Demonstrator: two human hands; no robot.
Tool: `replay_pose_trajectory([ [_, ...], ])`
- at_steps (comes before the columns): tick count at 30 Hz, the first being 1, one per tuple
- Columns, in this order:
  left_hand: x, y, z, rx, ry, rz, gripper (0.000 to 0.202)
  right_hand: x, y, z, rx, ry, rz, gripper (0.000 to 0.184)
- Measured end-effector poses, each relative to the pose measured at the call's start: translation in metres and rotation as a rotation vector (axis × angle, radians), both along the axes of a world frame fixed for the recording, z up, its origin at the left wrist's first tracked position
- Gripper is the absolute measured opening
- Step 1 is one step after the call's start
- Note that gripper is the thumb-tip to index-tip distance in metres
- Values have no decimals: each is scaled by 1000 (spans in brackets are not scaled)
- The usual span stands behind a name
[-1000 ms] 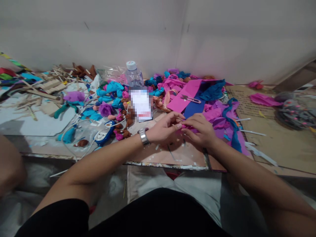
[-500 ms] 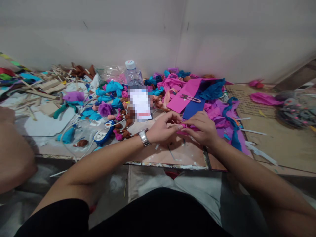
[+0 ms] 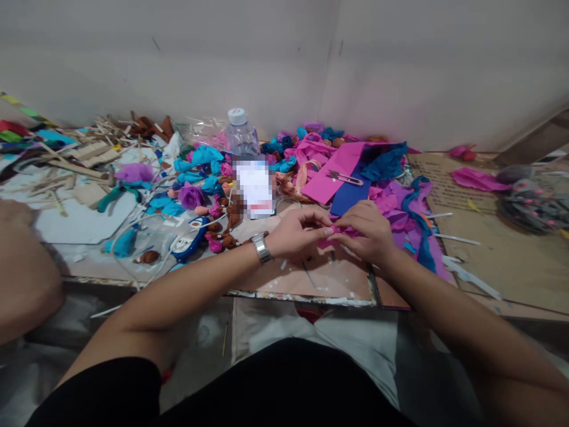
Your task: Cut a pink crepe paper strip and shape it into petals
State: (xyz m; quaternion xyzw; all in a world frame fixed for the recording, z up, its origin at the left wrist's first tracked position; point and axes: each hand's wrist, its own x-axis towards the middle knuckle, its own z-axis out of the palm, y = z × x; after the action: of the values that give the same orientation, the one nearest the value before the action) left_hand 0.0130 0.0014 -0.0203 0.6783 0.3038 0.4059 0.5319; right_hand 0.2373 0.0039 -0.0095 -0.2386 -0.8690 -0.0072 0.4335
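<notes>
My left hand (image 3: 300, 233), with a metal watch (image 3: 261, 247) on its wrist, pinches a piece of pink crepe paper (image 3: 334, 231) between thumb and fingers. Meeting it from the right, my right hand (image 3: 367, 231) grips the same pink paper with its fingertips. Much of the paper is hidden by my fingers. Just beyond my hands lie a flat pink sheet (image 3: 326, 184) and a dark blue sheet (image 3: 349, 198). Small thread snips (image 3: 344, 177) rest on these sheets.
A phone (image 3: 255, 187) and a water bottle (image 3: 242, 133) stand behind my left hand. Crepe paper flowers (image 3: 191, 196), green-handled pliers (image 3: 118, 196) and wood sticks (image 3: 84, 160) cover the left. Brown cardboard (image 3: 511, 249) lies right. Another person's arm (image 3: 26, 273) is at the left edge.
My hands stay together on the pink paper, with small finger shifts. The pink paper shows slightly differently between the fingertips. The whole view has shifted a little.
</notes>
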Motion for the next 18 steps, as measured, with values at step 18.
replay_pose_trajectory([
  [18, 1, -1, -1, -197, -79, -58, 40, 0, 0, -5, -3, -77, -7, 28],
])
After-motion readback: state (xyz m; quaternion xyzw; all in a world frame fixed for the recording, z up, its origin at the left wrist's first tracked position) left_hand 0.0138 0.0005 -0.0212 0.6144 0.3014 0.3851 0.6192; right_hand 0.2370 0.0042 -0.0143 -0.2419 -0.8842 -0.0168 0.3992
